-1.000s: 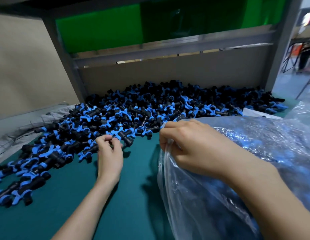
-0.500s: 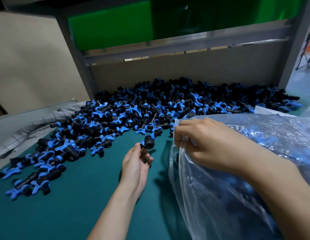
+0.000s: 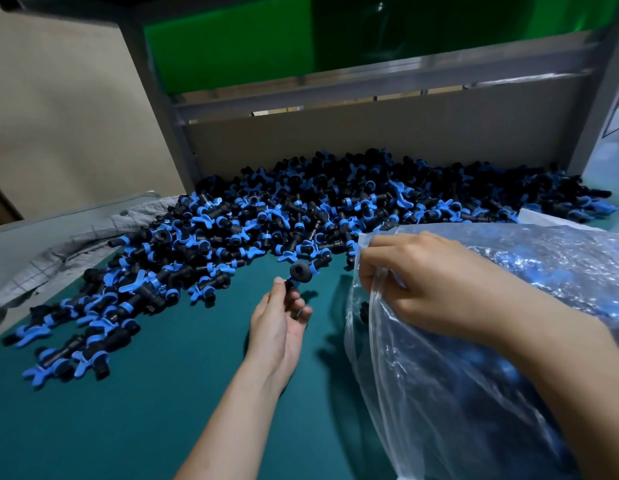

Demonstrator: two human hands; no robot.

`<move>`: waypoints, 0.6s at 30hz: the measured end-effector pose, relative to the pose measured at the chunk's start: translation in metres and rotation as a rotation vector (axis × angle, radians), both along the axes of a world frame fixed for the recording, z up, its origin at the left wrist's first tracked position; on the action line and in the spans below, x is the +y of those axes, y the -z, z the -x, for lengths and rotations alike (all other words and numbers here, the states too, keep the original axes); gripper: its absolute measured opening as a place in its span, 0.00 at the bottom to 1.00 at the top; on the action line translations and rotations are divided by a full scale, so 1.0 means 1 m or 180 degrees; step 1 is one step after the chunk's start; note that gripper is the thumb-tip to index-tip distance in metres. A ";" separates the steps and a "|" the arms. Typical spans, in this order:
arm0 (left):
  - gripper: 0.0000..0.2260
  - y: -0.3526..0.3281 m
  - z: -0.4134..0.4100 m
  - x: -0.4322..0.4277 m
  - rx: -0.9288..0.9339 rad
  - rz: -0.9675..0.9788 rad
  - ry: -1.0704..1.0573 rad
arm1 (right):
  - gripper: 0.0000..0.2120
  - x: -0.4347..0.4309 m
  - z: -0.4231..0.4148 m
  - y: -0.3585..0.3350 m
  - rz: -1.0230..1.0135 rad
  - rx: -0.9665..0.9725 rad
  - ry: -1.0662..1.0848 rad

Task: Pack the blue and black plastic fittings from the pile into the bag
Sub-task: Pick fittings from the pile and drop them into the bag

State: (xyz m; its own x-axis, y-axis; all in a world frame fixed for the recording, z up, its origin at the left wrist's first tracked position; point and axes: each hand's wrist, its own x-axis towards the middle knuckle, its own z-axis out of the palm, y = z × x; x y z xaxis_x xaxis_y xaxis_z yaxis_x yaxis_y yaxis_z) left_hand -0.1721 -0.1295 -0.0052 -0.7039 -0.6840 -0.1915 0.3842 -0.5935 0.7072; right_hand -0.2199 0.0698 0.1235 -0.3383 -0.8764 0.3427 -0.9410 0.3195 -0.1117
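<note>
Left hand: palm turned upward above the bench. The grip is closed, with thumb and curled fingers around the lower part of one fitting. The fitting's round black end points away from the palm, with a blue part just beside it. Whether the fingers hold more than one piece cannot be told. The held fitting is clear of the bench, near the front edge of the pile and just left of the bag.

Right hand: the grip is closed on the bag's rim, with fingers curled over the clear plastic at its upper left corner. The rim is lifted off the bench.

The bag lies on the right side of the bench. Blue and dark shapes show through its wall.

The pile spreads across the rear and left of the bench, up to the back board. A grey cloth lies at the left edge, touching the pile.
</note>
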 end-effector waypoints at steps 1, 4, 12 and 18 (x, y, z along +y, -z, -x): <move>0.08 0.000 -0.001 -0.002 0.0059 -0.0134 0.0054 | 0.10 0.000 0.000 0.000 -0.0005 0.0011 0.0000; 0.11 0.000 -0.003 -0.011 0.0310 -0.0661 0.0201 | 0.10 0.000 0.000 0.000 -0.0016 0.0036 0.0015; 0.15 0.002 -0.007 -0.016 0.0535 -0.1062 0.0255 | 0.11 0.000 0.000 0.000 -0.0028 0.0035 0.0044; 0.10 -0.002 -0.006 -0.012 0.0356 -0.0839 0.0218 | 0.10 0.000 0.000 0.000 -0.0031 0.0065 0.0058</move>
